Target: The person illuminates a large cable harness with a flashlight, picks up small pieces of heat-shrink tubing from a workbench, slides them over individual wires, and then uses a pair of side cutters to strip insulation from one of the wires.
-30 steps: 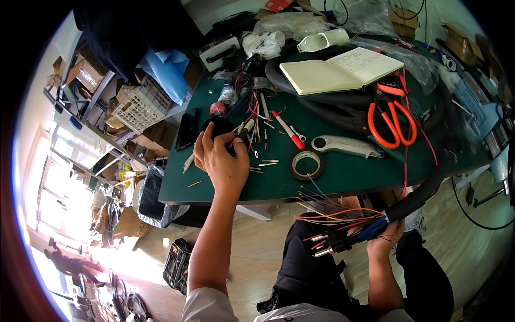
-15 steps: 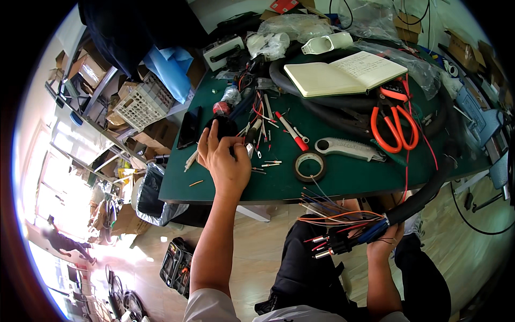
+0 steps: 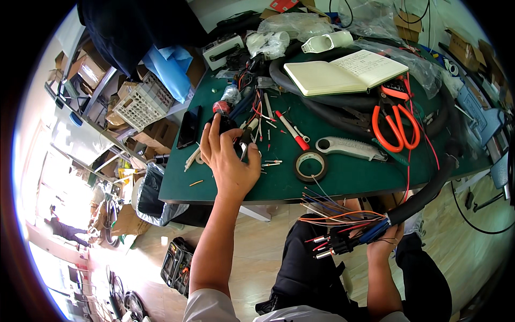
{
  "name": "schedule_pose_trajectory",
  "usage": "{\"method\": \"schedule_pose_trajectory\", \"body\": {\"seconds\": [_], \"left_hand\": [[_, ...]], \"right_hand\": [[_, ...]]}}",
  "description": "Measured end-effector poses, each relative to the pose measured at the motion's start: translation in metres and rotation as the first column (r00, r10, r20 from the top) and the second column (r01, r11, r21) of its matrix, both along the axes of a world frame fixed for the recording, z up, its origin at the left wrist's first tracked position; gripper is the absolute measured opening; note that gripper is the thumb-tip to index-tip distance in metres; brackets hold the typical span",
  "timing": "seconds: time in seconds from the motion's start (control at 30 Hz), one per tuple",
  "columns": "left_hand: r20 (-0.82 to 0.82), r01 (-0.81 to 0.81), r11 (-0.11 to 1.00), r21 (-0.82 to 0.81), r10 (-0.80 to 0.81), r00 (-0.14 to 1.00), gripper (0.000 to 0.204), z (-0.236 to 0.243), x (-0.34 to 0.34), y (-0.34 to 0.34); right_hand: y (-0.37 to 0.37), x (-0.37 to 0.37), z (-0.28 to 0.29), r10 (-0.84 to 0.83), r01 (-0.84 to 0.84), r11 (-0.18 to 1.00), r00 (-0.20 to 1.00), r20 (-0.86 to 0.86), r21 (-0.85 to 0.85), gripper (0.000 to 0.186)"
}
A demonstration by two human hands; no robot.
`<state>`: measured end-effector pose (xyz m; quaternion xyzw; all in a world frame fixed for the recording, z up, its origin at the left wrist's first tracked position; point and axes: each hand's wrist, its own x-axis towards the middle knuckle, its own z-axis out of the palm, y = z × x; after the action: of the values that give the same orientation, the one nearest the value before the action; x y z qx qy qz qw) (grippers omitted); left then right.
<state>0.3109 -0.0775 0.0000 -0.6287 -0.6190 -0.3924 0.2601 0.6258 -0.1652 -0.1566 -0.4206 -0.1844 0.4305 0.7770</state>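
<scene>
The green tabletop (image 3: 278, 187) bears a tape roll (image 3: 303, 178); leftward of it the left grip (image 3: 233, 169) spreads wide, lower right the right grip (image 3: 380, 248) holds a black cable (image 3: 413, 208), some wires (image 3: 370, 234) seemingly in its connector (image 3: 339, 242), others loose.

a dark green, flat-topped table (image 3: 279, 189) with a pale leg (image 3: 255, 213) stands on a glossy, pale beige floor (image 3: 252, 252). to the left, a grey metal shelving rack (image 3: 105, 81) holds brown cardboard boxes (image 3: 161, 134) and a white plastic lattice crate (image 3: 142, 110). white daylight glares from a bright far-left window (image 3: 51, 177); a pale wall (image 3: 214, 16) rises behind.
</scene>
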Motion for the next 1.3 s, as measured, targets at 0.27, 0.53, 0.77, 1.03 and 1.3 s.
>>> {"method": "schedule_pose_trajectory", "body": {"seconds": [0.27, 0.53, 0.77, 1.03, 1.3], "left_hand": [[-0.115, -0.213, 0.969, -0.123, 0.200, 0.973, 0.044, -0.002, 0.006, 0.000], [-0.160, -0.095, 0.992, -0.084, 0.081, 0.984, 0.036, -0.006, 0.001, -0.001], [-0.180, 0.000, 0.995, -0.097, -0.018, 0.983, 0.027, -0.006, 0.002, 0.001], [-0.059, 0.447, 0.892, -0.065, -0.451, 0.891, 0.024, 0.001, 0.008, -0.008], [0.220, 0.564, 0.825, -0.045, -0.542, 0.811, 0.013, -0.004, 0.005, -0.009]], "right_hand": [[0.000, 0.002, -0.004, 0.018, -0.018, 0.999, 1.000, 0.002, 0.046, 0.023], [-0.002, 0.002, -0.010, 0.060, -0.062, 0.996, 0.998, 0.026, 0.062, 0.024], [0.000, 0.007, -0.033, 0.065, -0.066, 0.996, 0.998, 0.025, 0.053, 0.031], [0.003, 0.003, -0.027, 0.036, -0.036, 0.999, 0.999, 0.008, 0.030, 0.027], [0.001, 0.005, -0.021, 0.108, -0.108, 0.993, 0.994, 0.005, 0.052, 0.019]]}}
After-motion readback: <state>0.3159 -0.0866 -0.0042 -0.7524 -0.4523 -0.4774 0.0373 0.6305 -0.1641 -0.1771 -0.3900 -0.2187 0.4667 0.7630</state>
